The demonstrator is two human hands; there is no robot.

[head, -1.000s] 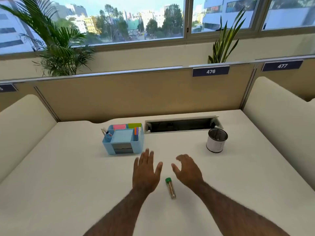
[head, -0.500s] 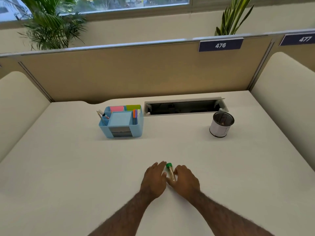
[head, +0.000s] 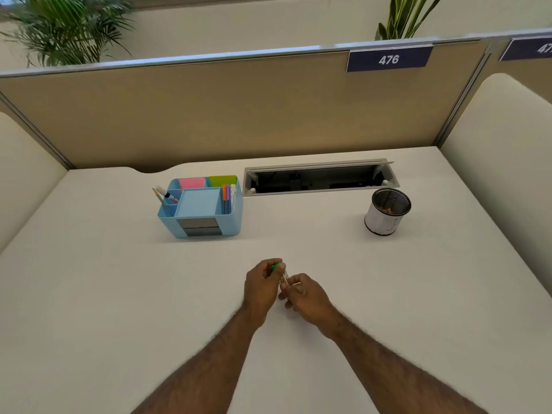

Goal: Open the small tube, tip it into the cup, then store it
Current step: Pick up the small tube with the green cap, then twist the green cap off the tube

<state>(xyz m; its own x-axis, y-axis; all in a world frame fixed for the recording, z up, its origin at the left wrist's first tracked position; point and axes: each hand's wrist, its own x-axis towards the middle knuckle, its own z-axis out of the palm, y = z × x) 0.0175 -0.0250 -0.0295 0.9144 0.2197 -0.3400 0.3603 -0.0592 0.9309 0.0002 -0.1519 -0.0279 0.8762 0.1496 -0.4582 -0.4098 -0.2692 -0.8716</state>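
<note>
A small clear tube [head: 284, 277] with a green cap [head: 275, 266] is held just above the white desk [head: 119, 294], tilted, between both hands. My left hand [head: 261, 286] pinches the green cap end. My right hand [head: 307, 295] grips the tube's lower body, which its fingers mostly hide. The cup [head: 387, 211], a black mesh pot with a white paper wrap, stands upright at the far right, well away from both hands. Something brownish lies in its bottom.
A light blue desk organiser [head: 200, 207] with sticky notes, pens and a marker stands far left of centre. An open cable slot [head: 319, 178] runs along the desk's back. Beige partitions with padded sides enclose the desk.
The tube lay on the desk with both hands open beside it. The hands closed in on it and now hold it lifted off the surface. The camera has tilted downward.
</note>
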